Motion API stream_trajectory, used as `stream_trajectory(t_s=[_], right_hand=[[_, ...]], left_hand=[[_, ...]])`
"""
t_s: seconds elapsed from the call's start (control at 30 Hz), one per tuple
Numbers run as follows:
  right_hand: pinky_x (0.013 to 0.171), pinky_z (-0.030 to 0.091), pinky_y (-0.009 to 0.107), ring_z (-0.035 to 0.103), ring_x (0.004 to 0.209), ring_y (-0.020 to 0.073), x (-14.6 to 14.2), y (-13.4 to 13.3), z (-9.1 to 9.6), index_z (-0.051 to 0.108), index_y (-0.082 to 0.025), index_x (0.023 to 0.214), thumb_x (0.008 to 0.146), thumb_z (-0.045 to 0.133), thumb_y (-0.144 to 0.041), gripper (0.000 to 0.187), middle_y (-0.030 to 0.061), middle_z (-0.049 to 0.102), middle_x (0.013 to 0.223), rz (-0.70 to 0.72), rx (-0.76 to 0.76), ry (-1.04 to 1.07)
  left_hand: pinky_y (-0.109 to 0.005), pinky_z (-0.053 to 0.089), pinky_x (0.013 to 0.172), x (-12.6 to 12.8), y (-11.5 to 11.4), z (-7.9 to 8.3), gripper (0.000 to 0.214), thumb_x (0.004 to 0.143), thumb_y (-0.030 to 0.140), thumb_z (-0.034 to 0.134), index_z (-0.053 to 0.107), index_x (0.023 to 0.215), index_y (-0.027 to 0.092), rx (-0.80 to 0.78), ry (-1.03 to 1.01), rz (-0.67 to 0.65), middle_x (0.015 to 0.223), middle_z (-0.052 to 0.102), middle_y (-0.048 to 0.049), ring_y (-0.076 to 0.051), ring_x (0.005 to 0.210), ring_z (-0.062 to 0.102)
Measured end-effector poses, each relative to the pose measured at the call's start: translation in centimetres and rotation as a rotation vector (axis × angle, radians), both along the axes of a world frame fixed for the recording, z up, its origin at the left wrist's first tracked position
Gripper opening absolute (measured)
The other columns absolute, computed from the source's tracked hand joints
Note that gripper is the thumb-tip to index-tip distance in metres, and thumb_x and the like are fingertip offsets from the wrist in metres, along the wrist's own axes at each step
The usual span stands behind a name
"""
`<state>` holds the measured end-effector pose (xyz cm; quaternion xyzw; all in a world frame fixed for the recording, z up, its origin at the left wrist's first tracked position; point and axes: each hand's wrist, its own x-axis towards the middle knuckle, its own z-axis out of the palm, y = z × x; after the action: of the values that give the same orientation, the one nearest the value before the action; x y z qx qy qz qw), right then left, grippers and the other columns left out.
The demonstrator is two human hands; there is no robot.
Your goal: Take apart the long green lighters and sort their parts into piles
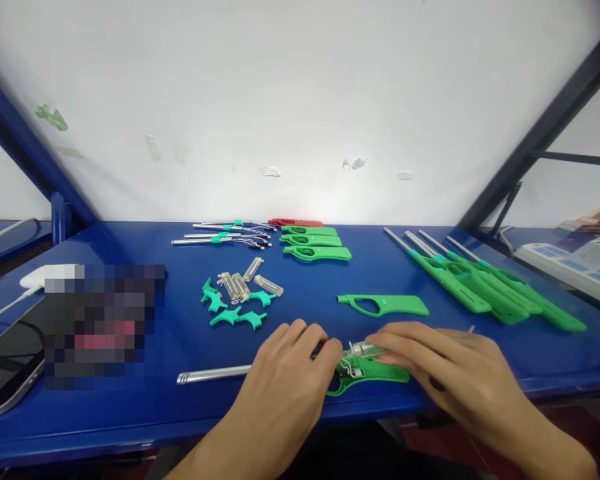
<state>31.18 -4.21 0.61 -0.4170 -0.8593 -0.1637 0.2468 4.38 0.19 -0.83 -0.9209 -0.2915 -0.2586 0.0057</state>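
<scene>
Near the front edge of the table lies an opened green lighter shell, with wires and small inner parts showing. A silver metal tube sticks out to its left. My left hand is closed around the front of this shell, fingertips bent over its wired end. My right hand covers the shell's rear end, its thumb and fingers pressed on a clear fuel tank at the shell's open side. Just behind the hands rests another green shell half.
Teal triggers and clear tanks are grouped left of centre. Farther back are wired metal tubes, green shell halves and a red one. Several long green lighters lie right. A tablet sits left.
</scene>
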Motion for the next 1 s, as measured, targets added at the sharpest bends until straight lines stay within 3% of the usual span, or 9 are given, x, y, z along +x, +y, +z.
stream_trajectory(t_s=[0.27, 0.4, 0.47, 0.63, 0.83, 1.0], right_hand=[[0.065, 0.061, 0.027, 0.084, 0.080, 0.0182, 1.4, 0.6, 0.7, 0.075, -0.028, 0.126, 0.110, 0.052, -0.015, 0.031, 0.0024, 0.087, 0.113, -0.025, 0.052, 0.036], [0.059, 0.061, 0.028, 0.084, 0.076, 0.0218, 3.3, 0.2, 2.6, 0.078, -0.028, 0.115, 0.112, 0.057, -0.030, 0.021, 0.0030, 0.087, 0.103, -0.178, 0.149, 0.097], [0.066, 0.065, 0.030, 0.085, 0.079, 0.0242, 3.5, -0.2, 3.3, 0.079, -0.029, 0.114, 0.112, 0.059, -0.038, 0.022, 0.0029, 0.088, 0.103, -0.189, 0.112, 0.137], [0.079, 0.068, 0.026, 0.086, 0.089, 0.0202, 0.9, -0.5, 2.7, 0.078, -0.028, 0.121, 0.112, 0.061, -0.033, 0.020, 0.0020, 0.088, 0.109, -0.032, -0.061, 0.236], [0.076, 0.064, 0.023, 0.085, 0.094, 0.0151, -2.6, 0.4, 2.5, 0.074, -0.027, 0.123, 0.116, 0.055, -0.031, 0.020, -0.0013, 0.088, 0.109, 0.080, -0.051, 0.203], [0.081, 0.061, 0.026, 0.084, 0.098, 0.0133, -3.7, 0.7, 3.0, 0.070, -0.029, 0.128, 0.117, 0.055, -0.034, 0.020, -0.0031, 0.087, 0.112, 0.092, -0.076, 0.168]], left_hand=[[-0.039, 0.059, 0.072, 0.3, -0.1, 0.1, 0.026, 0.104, 0.001, 0.048, 0.067, 0.101, 0.020, 0.014, -0.007, 0.059, 0.099, 0.066, -0.0051, -0.024, 0.081, 0.063], [-0.040, 0.058, 0.069, 0.1, 0.1, -0.1, 0.027, 0.105, 0.001, 0.048, 0.069, 0.101, 0.018, 0.044, -0.044, 0.082, 0.096, 0.067, -0.0050, -0.024, 0.079, 0.063], [-0.043, 0.059, 0.073, 0.1, 0.1, -0.1, 0.027, 0.107, 0.003, 0.048, 0.071, 0.105, 0.017, 0.069, -0.056, 0.074, 0.098, 0.068, -0.0064, -0.025, 0.082, 0.064], [-0.047, 0.059, 0.079, 0.1, -0.2, 0.3, 0.022, 0.112, 0.016, 0.054, 0.067, 0.129, 0.016, 0.110, -0.156, 0.057, 0.107, 0.072, -0.0096, -0.029, 0.092, 0.067], [-0.039, 0.055, 0.078, -0.7, -0.6, 1.5, 0.010, 0.111, 0.014, 0.060, 0.068, 0.109, 0.020, 0.072, -0.324, -0.005, 0.096, 0.072, -0.0034, -0.022, 0.083, 0.065], [-0.036, 0.054, 0.080, -2.1, -0.3, 2.3, 0.013, 0.110, 0.010, 0.060, 0.068, 0.112, 0.020, 0.076, -0.366, 0.009, 0.099, 0.073, -0.0024, -0.020, 0.085, 0.065]])
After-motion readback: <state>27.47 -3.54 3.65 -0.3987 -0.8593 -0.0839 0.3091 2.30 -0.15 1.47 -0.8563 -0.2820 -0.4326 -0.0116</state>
